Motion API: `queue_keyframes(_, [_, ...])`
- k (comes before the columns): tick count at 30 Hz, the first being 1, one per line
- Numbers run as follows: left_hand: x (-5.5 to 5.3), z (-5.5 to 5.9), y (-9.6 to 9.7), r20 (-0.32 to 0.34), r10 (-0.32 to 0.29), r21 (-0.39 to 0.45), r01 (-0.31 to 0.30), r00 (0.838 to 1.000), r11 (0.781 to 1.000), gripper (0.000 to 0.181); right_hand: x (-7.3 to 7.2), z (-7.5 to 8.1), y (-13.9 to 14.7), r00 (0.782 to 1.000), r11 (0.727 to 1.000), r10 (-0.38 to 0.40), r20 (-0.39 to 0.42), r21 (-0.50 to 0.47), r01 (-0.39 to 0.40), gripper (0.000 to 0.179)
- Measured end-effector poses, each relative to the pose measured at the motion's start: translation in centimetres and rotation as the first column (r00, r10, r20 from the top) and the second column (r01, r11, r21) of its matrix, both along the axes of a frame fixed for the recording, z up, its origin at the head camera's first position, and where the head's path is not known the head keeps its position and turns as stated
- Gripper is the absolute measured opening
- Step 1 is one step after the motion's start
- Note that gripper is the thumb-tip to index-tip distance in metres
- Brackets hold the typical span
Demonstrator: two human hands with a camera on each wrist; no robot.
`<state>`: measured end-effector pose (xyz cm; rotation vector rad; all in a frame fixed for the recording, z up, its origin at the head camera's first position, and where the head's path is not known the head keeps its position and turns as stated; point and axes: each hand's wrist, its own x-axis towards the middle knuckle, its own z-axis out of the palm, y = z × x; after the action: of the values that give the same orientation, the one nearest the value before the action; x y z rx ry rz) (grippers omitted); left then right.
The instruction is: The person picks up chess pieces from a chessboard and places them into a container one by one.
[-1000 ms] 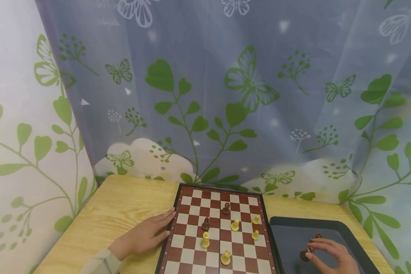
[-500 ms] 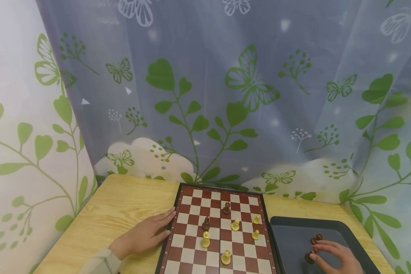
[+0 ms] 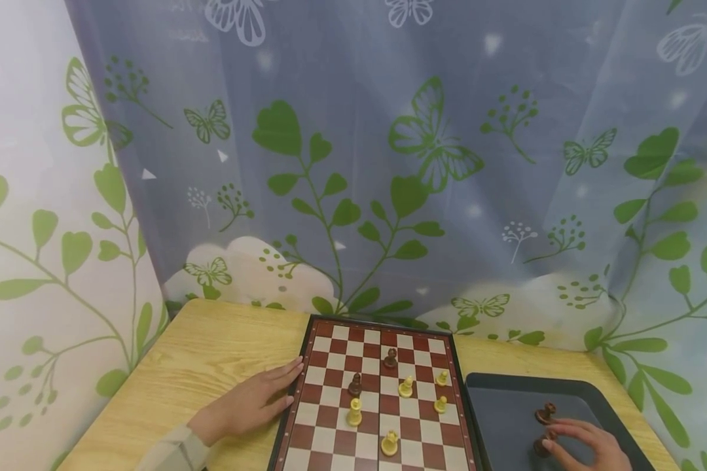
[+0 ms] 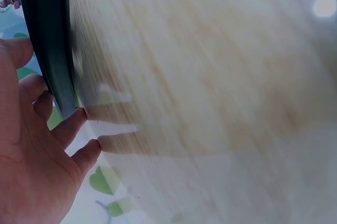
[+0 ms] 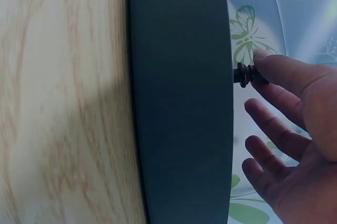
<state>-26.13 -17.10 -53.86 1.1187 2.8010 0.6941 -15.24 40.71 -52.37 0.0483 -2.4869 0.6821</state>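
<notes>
My left hand (image 3: 244, 405) lies along the left edge of the chessboard (image 3: 330, 435), fingers fairly straight and touching its side. In the left wrist view, those fingers (image 4: 73, 126) reach the board's dark side. Over the tray at right, my right hand (image 3: 592, 445) pinches a dark brown chess piece (image 3: 541, 447) between thumb and finger. The right wrist view shows the same chess piece (image 5: 243, 75) at the thumb and fingertip, the other fingers spread apart. Just beyond it in the tray is another dark brown chess piece (image 3: 545, 413).
Two dark pieces, one of them a brown chess piece (image 3: 391, 358), stand on the board with several yellow ones, such as a yellow chess piece (image 3: 390, 443). A dark tray (image 3: 495, 399) adjoins the board's right side on the wooden table (image 3: 230, 333). A patterned curtain (image 3: 353, 163) hangs behind.
My right hand has shifted slightly to the right within the tray, still pinching the dark piece. The other tray piece is now less covered by the fingers. My left hand has stayed put.
</notes>
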Motion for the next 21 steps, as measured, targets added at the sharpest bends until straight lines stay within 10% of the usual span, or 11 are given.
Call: queue_keyframes(21, [0.0, 0.0, 0.0, -0.042, -0.015, 0.008, 0.015, 0.999, 1.0, 0.059, 0.4, 0.3, 1.6, 0.974, 0.992, -0.125, 0.188, 0.021, 0.123, 0.023])
